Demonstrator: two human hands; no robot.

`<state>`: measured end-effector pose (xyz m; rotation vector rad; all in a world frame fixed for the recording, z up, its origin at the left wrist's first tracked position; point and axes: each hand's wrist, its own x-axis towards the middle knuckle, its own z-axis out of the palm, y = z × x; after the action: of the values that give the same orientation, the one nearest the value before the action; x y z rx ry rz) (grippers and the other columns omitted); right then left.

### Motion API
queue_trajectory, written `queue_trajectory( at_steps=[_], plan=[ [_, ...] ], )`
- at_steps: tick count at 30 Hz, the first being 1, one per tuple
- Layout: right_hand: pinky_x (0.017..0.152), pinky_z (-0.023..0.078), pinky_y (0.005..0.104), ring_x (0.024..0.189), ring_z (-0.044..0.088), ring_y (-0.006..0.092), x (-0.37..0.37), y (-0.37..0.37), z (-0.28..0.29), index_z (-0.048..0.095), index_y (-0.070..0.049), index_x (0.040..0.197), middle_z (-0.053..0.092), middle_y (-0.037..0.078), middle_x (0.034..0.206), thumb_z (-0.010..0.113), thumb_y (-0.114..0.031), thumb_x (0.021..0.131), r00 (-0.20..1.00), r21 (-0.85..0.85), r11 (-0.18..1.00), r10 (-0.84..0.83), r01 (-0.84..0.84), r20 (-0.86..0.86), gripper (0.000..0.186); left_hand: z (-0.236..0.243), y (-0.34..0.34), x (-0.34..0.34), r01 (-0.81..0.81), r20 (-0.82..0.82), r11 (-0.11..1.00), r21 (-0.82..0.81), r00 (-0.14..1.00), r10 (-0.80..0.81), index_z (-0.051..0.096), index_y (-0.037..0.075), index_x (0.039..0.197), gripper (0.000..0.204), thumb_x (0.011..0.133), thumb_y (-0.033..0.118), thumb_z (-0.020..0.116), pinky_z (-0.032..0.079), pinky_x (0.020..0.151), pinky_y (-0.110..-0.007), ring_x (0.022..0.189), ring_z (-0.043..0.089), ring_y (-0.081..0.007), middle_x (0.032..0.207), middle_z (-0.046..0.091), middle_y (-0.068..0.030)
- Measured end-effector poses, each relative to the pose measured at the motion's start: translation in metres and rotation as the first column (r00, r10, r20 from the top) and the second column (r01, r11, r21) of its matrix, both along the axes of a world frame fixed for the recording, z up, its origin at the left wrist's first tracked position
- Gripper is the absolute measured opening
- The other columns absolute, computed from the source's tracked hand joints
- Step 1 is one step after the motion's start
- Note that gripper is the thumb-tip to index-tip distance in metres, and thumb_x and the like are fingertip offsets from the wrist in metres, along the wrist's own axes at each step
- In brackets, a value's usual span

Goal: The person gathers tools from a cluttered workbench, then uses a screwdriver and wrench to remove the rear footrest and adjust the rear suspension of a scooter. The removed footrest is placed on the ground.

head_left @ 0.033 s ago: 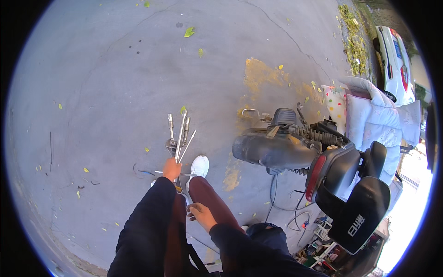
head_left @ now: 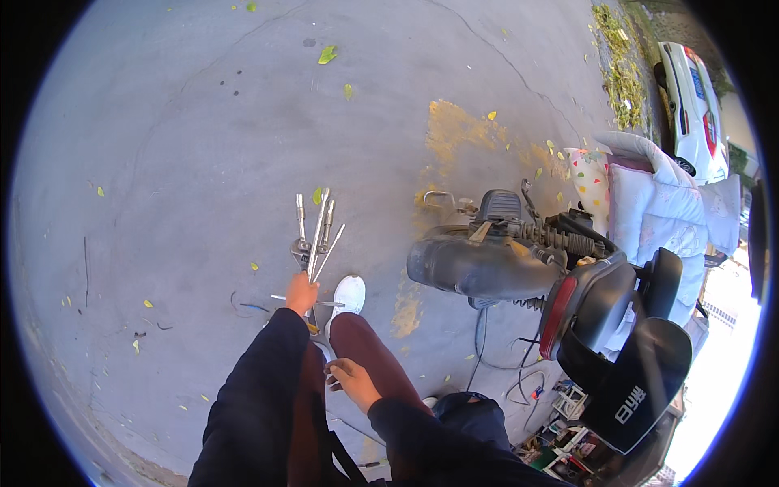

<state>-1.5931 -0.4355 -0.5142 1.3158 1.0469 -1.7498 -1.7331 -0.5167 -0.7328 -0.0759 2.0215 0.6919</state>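
My left hand (head_left: pixel 301 294) is closed around a bundle of metal hand tools above the ground, in front of my knees. Among them are an adjustable wrench (head_left: pixel 301 248), long socket wrenches (head_left: pixel 301 215) and a slim bright rod (head_left: pixel 329 250). A flat metal bar (head_left: pixel 329 303) sticks out crosswise by the fist. My right hand (head_left: pixel 355 382) is by my right thigh, lower and to the right of the left hand. Its fingers are curled, with a small greyish bit between their tips that I cannot make out.
A scooter (head_left: pixel 487 264) with a black rear fender and quilted cover (head_left: pixel 649 215) stands on the right. Cables (head_left: pixel 519 368) trail on the ground beneath it. A rack of parts (head_left: pixel 568 442) is at lower right, a white car (head_left: pixel 694 114) at far right. Leaves dot the concrete (head_left: pixel 178 162).
The view has shifted slightly. My left hand still grips the tools and my right hand stays by my thigh, both nearly unmoved.
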Motion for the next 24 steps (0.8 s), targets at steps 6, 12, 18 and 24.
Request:
queue_trajectory(
  at_steps=[6,12,18,24],
  plan=[
    [0.074,0.048,0.0267,0.086,0.056,0.0126,-0.035,0.017,0.011,0.053,0.002,0.108,0.056,0.006,0.099,0.045,-0.013,0.094,0.995,-0.043,0.994,-0.097,0.098,0.025,0.021,-0.073,0.06,-0.041,0.189,-0.24,0.981,0.044,0.955,-0.173,0.052,0.0,0.099,0.027,0.081,0.017,0.062,0.047,0.076,-0.047,0.092,0.056,-0.0404,0.101,0.052,-0.0207],
    [0.075,0.047,0.0263,0.085,0.056,0.0131,-0.04,0.024,0.012,0.053,0.002,0.107,0.055,0.007,0.099,0.045,-0.013,0.095,0.99,-0.087,0.99,-0.097,0.107,0.105,0.021,-0.109,0.071,-0.059,0.304,-0.29,0.953,-0.008,0.911,-0.293,0.051,0.0,0.096,0.024,0.079,0.011,0.062,0.049,0.076,-0.046,0.092,0.056,-0.0392,0.104,0.051,-0.0205],
    [0.073,0.048,0.0273,0.084,0.057,0.0139,-0.038,0.017,0.007,0.054,0.001,0.104,0.056,0.006,0.099,0.047,-0.012,0.094,0.994,-0.017,0.995,-0.1,0.101,0.047,0.018,-0.087,0.062,-0.055,0.311,-0.264,0.95,0.023,0.918,-0.295,0.048,0.0,0.109,0.04,0.075,0.011,0.066,0.046,0.086,-0.044,0.104,0.051,-0.0368,0.112,0.048,-0.0184],
    [0.069,0.049,0.0296,0.08,0.059,0.0178,-0.005,-0.001,-0.008,0.056,-0.002,0.1,0.057,0.007,0.096,0.049,-0.011,0.091,0.997,0.028,0.997,-0.078,0.078,-0.004,0.014,0.0,-0.031,-0.006,0.184,-0.094,0.98,0.078,0.98,-0.176,0.049,0.001,0.119,0.051,0.074,0.016,0.067,0.04,0.095,-0.04,0.111,0.049,-0.0344,0.118,0.052,-0.0185]
  ],
)
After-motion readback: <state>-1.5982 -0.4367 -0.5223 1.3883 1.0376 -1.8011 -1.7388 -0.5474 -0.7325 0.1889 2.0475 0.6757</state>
